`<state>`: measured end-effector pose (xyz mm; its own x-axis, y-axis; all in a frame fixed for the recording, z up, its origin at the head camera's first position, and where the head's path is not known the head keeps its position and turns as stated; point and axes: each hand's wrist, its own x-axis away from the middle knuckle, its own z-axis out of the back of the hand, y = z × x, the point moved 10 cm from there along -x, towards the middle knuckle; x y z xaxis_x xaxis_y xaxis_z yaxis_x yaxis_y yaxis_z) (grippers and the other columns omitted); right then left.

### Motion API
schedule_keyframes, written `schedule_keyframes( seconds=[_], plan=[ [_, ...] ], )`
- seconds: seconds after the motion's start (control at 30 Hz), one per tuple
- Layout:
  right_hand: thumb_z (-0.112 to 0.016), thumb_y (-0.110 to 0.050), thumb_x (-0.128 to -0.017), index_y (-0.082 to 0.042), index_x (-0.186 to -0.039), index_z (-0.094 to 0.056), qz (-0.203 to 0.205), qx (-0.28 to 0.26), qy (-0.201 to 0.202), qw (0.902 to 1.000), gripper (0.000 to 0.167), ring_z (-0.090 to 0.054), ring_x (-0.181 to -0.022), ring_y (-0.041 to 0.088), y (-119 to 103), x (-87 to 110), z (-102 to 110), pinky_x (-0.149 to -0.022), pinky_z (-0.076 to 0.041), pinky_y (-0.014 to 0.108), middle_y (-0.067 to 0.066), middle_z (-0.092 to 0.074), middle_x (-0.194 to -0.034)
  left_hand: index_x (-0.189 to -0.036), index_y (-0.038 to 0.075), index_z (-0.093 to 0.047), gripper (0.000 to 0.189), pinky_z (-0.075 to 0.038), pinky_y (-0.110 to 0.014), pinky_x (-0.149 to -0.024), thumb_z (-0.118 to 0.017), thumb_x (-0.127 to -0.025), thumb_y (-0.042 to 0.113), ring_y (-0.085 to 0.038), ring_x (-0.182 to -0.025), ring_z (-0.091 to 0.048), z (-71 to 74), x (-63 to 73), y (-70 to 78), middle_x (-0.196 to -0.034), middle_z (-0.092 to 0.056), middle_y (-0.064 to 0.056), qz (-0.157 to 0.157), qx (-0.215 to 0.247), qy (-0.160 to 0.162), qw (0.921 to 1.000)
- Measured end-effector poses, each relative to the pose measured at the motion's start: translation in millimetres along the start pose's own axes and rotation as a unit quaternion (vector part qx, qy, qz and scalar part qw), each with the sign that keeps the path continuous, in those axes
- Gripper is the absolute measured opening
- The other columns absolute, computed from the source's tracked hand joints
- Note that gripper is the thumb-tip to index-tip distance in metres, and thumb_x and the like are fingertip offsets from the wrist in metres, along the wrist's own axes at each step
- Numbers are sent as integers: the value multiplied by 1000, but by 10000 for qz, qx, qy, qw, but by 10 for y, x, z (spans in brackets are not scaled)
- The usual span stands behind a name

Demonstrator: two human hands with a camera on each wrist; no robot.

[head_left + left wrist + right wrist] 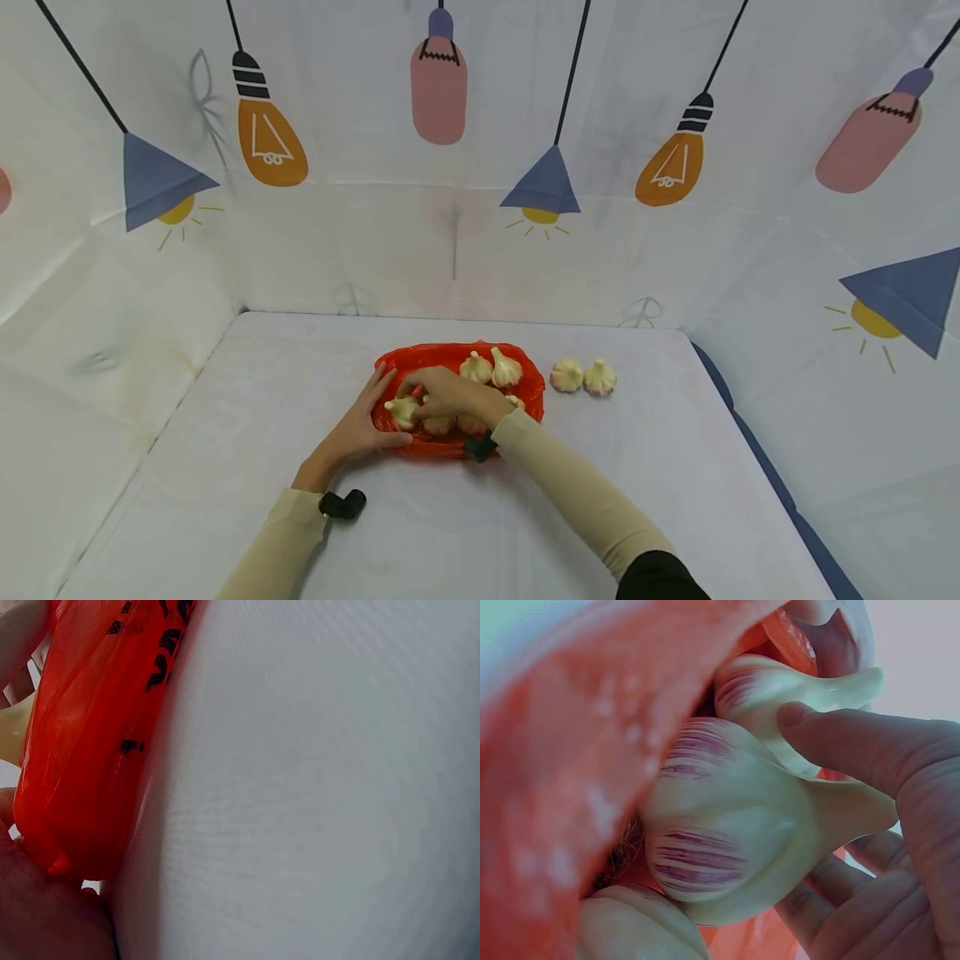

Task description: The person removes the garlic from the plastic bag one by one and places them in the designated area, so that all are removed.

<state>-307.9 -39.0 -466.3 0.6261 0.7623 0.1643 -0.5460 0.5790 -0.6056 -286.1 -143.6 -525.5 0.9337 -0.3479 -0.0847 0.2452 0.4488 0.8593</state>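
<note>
A red plastic bag (536,385) with black print lies mouth-up on the white table, its rim spread into an oval. Several garlic bulbs (402,411) sit inside, pale with purple streaks. My left hand (358,429) holds the bag's left end, thumb along the near side and fingers at the far side. Reaching over the bulbs, my right hand (450,392) is inside the bag near its left end. In the right wrist view its thumb lies against one garlic bulb (780,697), and its fingers curl behind a larger bulb (735,817); their tips are partly hidden.
Two garlic bulbs (582,377) stand on the table (637,467) just right of the bag. White cloth walls (360,233) printed with lamps and light bulbs enclose the table at the back and sides.
</note>
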Motion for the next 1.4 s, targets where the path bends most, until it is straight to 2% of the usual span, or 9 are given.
schedule_keyframes(
  seconds=[0.37,0.7,0.83,1.07,1.23,1.4],
  plan=[
    [-81,-20,-91,-16,-121,-71,-35,-28,87,10000,32,-60,-100,7,25,-15,-32,-93,-53,20,-9,-70,-113,-166,16,-20,116,-15,-77,-118,-90,-76,39,-44,-159,-3,-8,16,13,-175,-2,-7,61,-11,-35,10000],
    [-79,-18,-92,-17,-121,-70,-18,-190,105,9998,31,-60,-96,9,21,19,4,-84,-53,19,-8,-68,-109,-166,14,-21,116,-13,-76,-119,-91,-76,38,-43,-159,-3,-6,24,16,-175,-2,-8,63,50,-20,10000],
    [-78,-17,-93,-17,-123,-69,46,-251,188,9995,32,-61,-100,13,23,46,45,-86,-53,20,-7,-68,-114,-166,16,-20,116,-14,-76,-119,-90,-76,38,-43,-159,-3,-3,26,19,-175,-3,-7,74,44,-22,10000],
    [-72,-17,-94,-21,-128,-67,40,-455,432,9980,34,-61,-114,18,62,156,155,-98,-53,26,-7,-66,-125,-167,19,-15,121,-15,-74,-120,-91,-75,41,-41,-160,-2,6,17,18,-175,-1,-5,110,76,-21,9999],
    [-74,-21,-94,-22,-128,-67,-123,-776,622,9950,34,-63,-119,20,108,235,238,-98,-54,28,-7,-66,-127,-167,21,-12,124,-16,-72,-121,-91,-74,43,-38,-160,-3,8,18,1,-175,0,-3,203,88,-15,9998],
    [-75,-19,-94,-17,-130,-66,36,-999,822,9916,37,-66,-119,20,94,270,314,-98,-56,29,-3,-67,-130,-167,21,-10,125,-17,-72,-121,-91,-74,42,-39,-160,-4,4,24,-3,-175,0,-3,196,174,-1,9997]
  ],
)
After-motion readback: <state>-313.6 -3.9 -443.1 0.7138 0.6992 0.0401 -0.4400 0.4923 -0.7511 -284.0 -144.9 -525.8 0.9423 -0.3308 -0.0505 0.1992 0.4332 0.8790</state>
